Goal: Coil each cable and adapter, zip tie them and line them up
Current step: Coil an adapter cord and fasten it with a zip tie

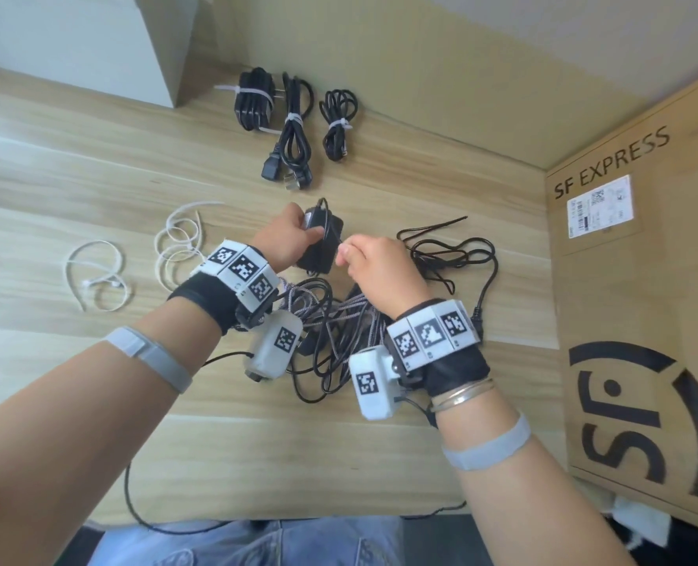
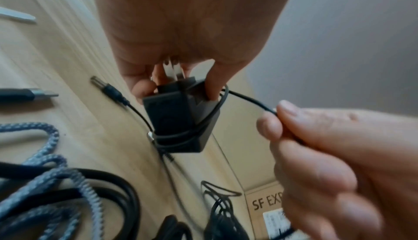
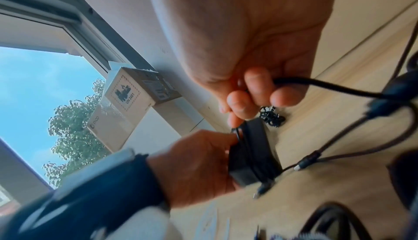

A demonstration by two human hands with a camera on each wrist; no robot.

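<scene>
My left hand [image 1: 286,234] grips a black power adapter [image 1: 318,243] above the wooden table, fingers around its plug end [image 2: 174,73]. Its thin black cord [image 2: 203,124] is wound a few turns around the adapter body [image 3: 253,152]. My right hand [image 1: 376,259] pinches that cord [image 2: 267,108] just right of the adapter [image 2: 178,122]. Three black bundles tied with white zip ties lie in a row at the back: an adapter bundle [image 1: 253,96], a power cable [image 1: 292,132] and a thin cable [image 1: 338,122].
A tangle of loose black and braided grey cables [image 1: 339,320] lies under my wrists. Loose white zip ties [image 1: 176,243] sit to the left. A large cardboard box [image 1: 641,304] stands at the right, a white box [image 1: 94,34] at the back left.
</scene>
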